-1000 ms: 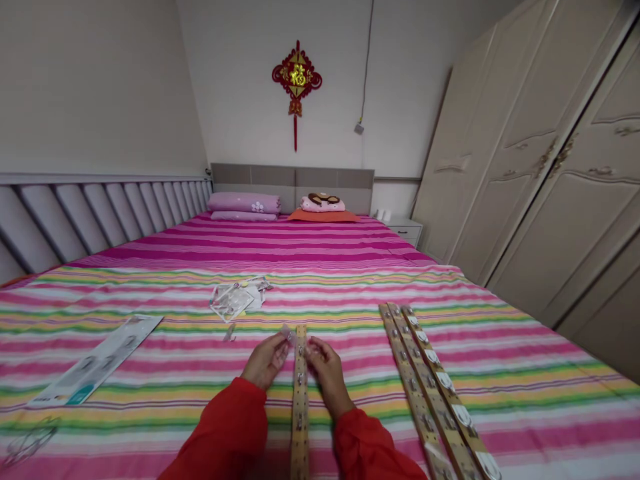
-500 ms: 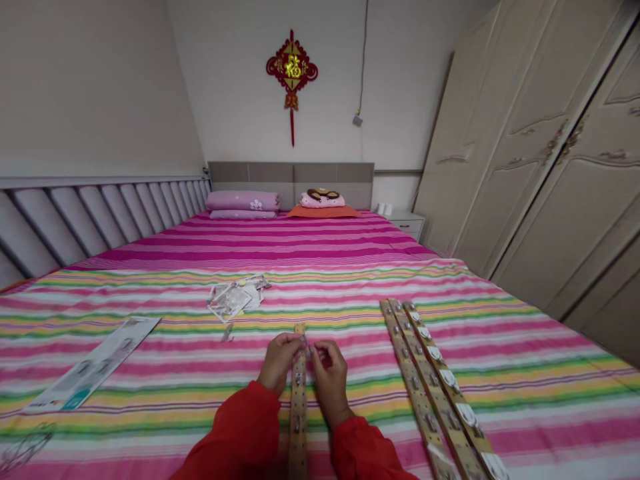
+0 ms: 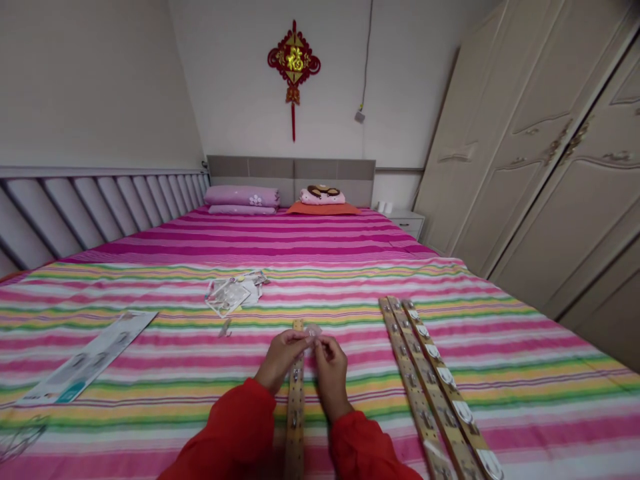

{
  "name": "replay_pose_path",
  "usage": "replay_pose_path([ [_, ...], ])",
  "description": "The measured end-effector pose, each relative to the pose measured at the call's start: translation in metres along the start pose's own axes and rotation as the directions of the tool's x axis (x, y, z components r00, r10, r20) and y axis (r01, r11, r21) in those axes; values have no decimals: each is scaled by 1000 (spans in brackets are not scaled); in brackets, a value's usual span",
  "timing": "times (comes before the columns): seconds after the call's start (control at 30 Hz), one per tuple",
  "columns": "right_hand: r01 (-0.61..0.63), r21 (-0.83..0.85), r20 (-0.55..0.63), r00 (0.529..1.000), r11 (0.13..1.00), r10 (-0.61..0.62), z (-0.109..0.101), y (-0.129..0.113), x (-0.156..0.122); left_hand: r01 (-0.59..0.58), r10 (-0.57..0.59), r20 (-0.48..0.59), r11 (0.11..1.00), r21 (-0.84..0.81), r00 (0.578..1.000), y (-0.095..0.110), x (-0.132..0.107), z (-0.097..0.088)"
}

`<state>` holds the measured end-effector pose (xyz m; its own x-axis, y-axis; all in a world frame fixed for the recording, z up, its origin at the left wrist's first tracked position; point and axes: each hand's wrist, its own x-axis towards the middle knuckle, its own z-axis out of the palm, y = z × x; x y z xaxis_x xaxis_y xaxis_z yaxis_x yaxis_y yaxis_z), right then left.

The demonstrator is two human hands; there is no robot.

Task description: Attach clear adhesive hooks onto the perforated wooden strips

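My left hand and my right hand meet over the far end of a narrow wooden strip. Both are closed, fingertips pinching a small clear plastic piece between them. The piece is too small to identify exactly. The strip lies lengthwise toward me, with a row of holes and a few small metal fittings along it. Just left of its far end, a small metallic, hook-like piece rests on the striped sheet.
At right lie three longer strips with metal fittings, one also bearing white pieces. Clear packets and papers are heaped at centre left. A long printed card and a wire tangle lie further left on the bed.
Both hands have come closer together, and the clear piece now shows above the fingertips, right of the strip's end. The view has shifted slightly.
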<state>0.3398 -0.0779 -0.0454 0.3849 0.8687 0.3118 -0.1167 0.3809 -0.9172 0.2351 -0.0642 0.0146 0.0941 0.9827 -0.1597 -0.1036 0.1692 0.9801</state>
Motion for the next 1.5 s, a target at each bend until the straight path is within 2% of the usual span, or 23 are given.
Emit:
replay_pose_path([
  [0.1,-88,74,-31,995,993,91,-2,3,3,-17,16,20,997,76,1000,-2,2,-5],
  [0.2,-153,161,-21,987,975,158,-3,5,5,-111,114,-13,983,147,993,-4,7,-10],
  [0.3,-179,205,25,984,962,177,-3,4,6,-178,186,-51,975,130,981,-3,11,-12],
  [0.5,-240,230,130,968,943,215,0,0,4,-118,118,1,993,21,993,-6,14,-12],
  [0.77,-314,257,223,939,914,260,0,1,2,54,-56,-16,991,-120,998,-9,7,-24],
  [0.93,-294,279,145,954,914,263,2,0,6,41,-62,-85,973,-227,995,-3,8,-29],
  [1.1,-288,268,162,954,919,252,13,-1,20,6,-50,-140,955,-296,989,-1,20,-25],
  [1.27,-272,204,138,959,941,247,25,2,36,-9,-24,-132,970,-244,991,2,32,-22],
  [1.5,-256,156,120,964,954,239,32,20,50,-138,135,-146,990,-10,980,-5,50,-29],
])
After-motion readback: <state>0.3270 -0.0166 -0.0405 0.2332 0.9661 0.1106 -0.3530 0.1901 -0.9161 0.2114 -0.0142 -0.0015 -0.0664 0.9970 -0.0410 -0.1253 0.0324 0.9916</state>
